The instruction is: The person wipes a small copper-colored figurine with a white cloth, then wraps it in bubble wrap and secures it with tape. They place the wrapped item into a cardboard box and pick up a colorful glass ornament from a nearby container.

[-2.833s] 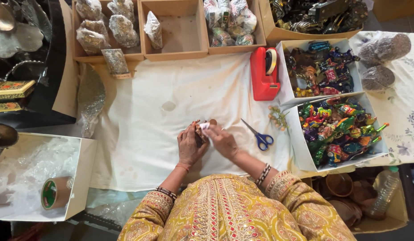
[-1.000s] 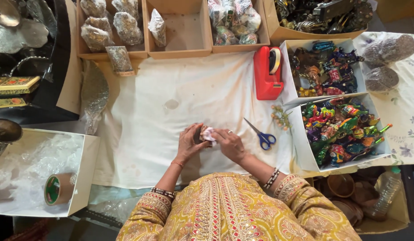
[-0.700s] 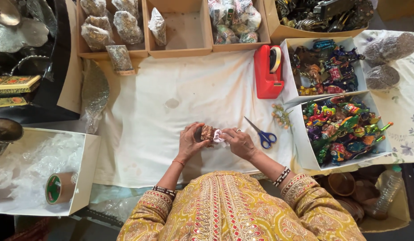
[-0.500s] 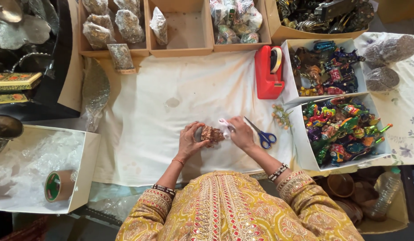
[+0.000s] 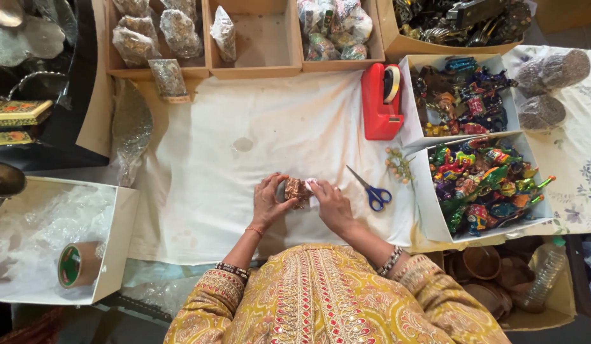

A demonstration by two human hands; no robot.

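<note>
Head view: the left hand (image 5: pixel 267 202) and the right hand (image 5: pixel 331 205) meet over the white cloth (image 5: pixel 212 165), both closed on a small brown packet (image 5: pixel 296 190) between them. The left hand's fingers curl round the packet's left end; the right hand's fingertips pinch a pale strip at its right end. The packet is held just above the cloth, near the person's body, with its long axis running left to right between the hands; which end is the front cannot be told. Blue-handled scissors (image 5: pixel 370 190) lie just right of the right hand, blades pointing up-left. A red tape dispenser (image 5: pixel 381 102) stands farther up.

Half a second ago the right hand was farther right, close to the scissors, with the strip drawn out; it now sits back against the packet. The left hand has hardly moved.
</note>
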